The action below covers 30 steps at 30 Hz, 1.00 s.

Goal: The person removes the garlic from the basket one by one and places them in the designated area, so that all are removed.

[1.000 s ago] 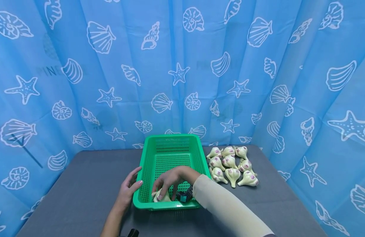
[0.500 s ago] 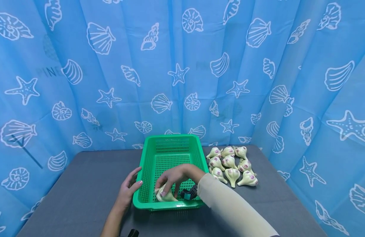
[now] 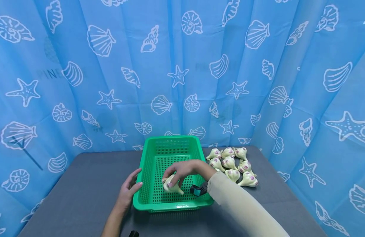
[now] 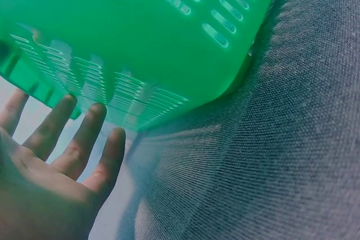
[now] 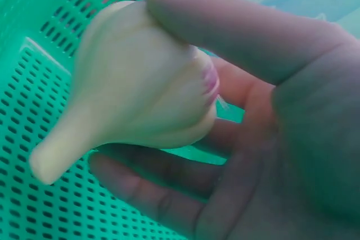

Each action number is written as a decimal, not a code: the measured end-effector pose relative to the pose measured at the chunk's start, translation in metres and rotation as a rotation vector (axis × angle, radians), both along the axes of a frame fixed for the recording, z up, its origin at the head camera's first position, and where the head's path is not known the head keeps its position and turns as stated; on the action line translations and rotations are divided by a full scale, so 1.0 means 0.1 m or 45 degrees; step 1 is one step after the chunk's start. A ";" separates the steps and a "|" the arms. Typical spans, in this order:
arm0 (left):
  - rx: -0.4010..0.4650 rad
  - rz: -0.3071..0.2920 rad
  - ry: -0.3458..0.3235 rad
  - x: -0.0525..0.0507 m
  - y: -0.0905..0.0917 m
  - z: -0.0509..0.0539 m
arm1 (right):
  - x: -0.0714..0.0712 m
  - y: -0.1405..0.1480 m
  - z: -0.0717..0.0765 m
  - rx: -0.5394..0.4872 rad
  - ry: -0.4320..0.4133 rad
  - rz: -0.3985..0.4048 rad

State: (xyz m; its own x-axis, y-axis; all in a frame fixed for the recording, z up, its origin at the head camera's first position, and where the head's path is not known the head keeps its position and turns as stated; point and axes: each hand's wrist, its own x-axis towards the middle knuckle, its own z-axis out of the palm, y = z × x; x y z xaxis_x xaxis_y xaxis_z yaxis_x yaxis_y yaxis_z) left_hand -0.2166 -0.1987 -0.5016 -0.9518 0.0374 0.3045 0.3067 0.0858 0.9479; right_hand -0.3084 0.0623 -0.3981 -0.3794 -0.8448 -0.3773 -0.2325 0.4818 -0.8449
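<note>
A garlic bulb (image 5: 135,77), pale with a purple patch, is held between the thumb and fingers of my right hand (image 3: 182,171). In the right wrist view its stem points down and left over the perforated floor of the green basket (image 3: 169,206). From the head view, hand and bulb are inside the basket, toward its near side. My left hand (image 3: 127,189) is at the basket's left rim, thumb near the edge. In the left wrist view its fingers (image 4: 73,153) are spread and nearly straight beside the basket wall; I cannot tell how firmly they touch.
Several garlic bulbs (image 3: 229,162) lie grouped on the grey tabletop (image 3: 90,184) to the right of the basket. A blue shell-patterned curtain (image 3: 176,65) hangs behind the table. A small black object (image 3: 133,233) shows at the bottom edge.
My right hand has lifted the garlic bulb from the basket's near left part and moved it right and slightly away. The left hand has stayed at the left rim.
</note>
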 end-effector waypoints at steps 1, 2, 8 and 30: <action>-0.001 0.001 0.000 0.00 0.00 0.00 | 0.00 0.03 0.02 -0.024 0.016 -0.019; -0.002 0.001 0.001 0.00 0.00 0.00 | 0.00 0.06 0.03 -0.044 0.036 -0.035; 0.007 -0.013 0.009 -0.01 0.01 -0.01 | 0.00 0.25 0.15 -0.153 0.136 -0.132; 0.019 -0.009 -0.008 -0.01 0.00 -0.01 | 0.04 0.79 0.26 -0.476 0.417 -0.586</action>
